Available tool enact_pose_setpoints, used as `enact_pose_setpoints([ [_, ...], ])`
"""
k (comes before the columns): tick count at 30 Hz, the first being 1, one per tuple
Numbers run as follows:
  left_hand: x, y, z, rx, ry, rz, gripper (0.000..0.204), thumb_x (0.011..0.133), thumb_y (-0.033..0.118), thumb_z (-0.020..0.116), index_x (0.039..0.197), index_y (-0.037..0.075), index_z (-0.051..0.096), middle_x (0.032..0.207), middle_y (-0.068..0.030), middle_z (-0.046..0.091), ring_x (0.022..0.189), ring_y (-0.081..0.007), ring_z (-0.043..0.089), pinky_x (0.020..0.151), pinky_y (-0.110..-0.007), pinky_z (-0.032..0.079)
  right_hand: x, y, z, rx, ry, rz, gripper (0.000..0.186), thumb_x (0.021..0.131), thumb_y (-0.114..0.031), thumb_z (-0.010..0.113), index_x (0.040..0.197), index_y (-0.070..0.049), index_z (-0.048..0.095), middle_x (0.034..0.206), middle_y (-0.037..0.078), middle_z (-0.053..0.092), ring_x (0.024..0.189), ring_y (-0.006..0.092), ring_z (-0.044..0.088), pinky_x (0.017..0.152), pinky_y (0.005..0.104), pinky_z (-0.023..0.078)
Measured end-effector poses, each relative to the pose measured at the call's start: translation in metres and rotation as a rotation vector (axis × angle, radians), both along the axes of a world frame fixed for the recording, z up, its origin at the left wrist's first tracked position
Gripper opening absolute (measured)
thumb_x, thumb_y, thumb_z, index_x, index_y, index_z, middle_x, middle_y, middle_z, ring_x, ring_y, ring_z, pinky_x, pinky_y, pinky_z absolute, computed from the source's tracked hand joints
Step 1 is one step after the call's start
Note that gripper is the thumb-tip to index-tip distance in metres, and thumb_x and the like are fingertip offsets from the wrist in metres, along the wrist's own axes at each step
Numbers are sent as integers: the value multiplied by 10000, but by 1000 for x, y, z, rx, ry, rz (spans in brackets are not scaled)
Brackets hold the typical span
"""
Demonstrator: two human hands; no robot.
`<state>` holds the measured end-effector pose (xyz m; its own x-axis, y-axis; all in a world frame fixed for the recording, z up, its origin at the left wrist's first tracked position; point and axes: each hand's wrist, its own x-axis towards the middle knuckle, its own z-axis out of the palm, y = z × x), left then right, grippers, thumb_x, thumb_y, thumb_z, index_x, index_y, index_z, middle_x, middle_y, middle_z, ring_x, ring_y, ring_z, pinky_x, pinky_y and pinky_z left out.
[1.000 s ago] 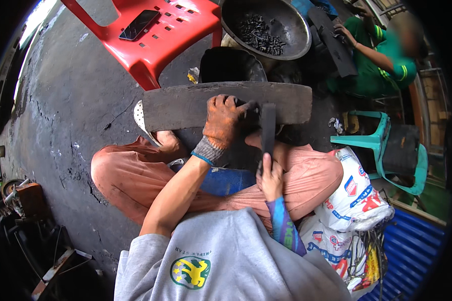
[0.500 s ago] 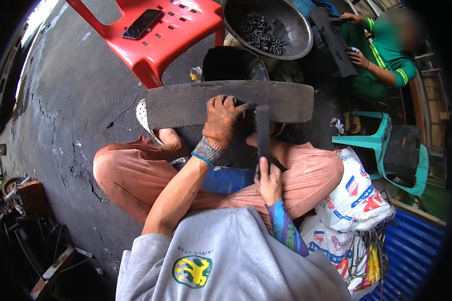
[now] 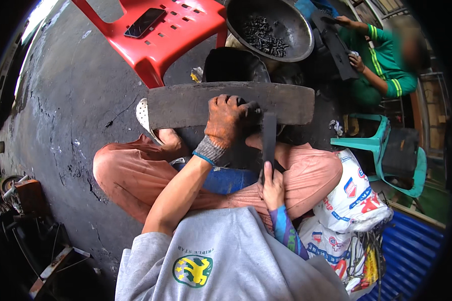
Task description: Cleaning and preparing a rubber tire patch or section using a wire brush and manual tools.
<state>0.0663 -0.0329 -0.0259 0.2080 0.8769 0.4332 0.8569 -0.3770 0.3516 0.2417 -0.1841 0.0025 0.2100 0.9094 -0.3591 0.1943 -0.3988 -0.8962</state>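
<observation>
A long, grimy grey plank point(image 3: 178, 104) lies crosswise before me above my crossed legs point(image 3: 311, 180). My left hand point(image 3: 225, 120), in a stained orange glove, is closed at the plank's middle over something small and dark that I cannot make out. Below it to the right, my right hand point(image 3: 272, 185) grips the lower end of a long, flat, dark bar-like tool point(image 3: 269, 138), whose upper end reaches the plank's near edge just right of the gloved fingers. Whether tool and plank touch, I cannot tell.
Red plastic chair point(image 3: 176, 37) with a phone point(image 3: 143, 23), metal basin point(image 3: 300, 35) of dark bits, black container point(image 3: 236, 67). At upper right a person in green point(image 3: 386, 75) holds a dark board point(image 3: 331, 47). Teal chair point(image 3: 361, 142), white sacks point(image 3: 356, 195), blue corrugated sheet point(image 3: 407, 251) at right.
The tool and my right hand have moved slightly toward me since half a second ago. My left hand stays at the plank's middle. The person in green has shifted their arms.
</observation>
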Motion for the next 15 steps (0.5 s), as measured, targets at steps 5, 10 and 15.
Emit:
enact_pose_setpoints([
  [5, 5, -7, 28, -106, -132, 21, 452, 846, 205, 656, 1286, 304, 688, 1141, -93, 638, 1131, -342, 567, 1006, -502, 401, -12, 40, 57, -45, 45, -38, 563, 1050, -556, 459, 791, -58, 499, 506, 26, 415, 357, 113, 386, 352, 263, 314],
  [10, 2, -3, 10, -80, -85, -5, 453, 845, 214, 662, 1291, 291, 686, 1155, -107, 636, 1138, -353, 565, 1008, -507, 402, -17, 108, 76, 105, 142, -1, 564, 1046, -546, 484, 740, -73, 489, 525, 6, 441, 382, 75, 410, 356, 236, 320],
  [15, 2, -2, 8, -77, -80, 27, 415, 834, 214, 668, 1239, 294, 714, 1117, -85, 655, 1117, -335, 577, 996, -493, 415, -35, 134, 69, 83, 59, 25, 560, 1038, -535, 515, 748, -56, 516, 542, 17, 467, 389, 86, 429, 366, 244, 328],
])
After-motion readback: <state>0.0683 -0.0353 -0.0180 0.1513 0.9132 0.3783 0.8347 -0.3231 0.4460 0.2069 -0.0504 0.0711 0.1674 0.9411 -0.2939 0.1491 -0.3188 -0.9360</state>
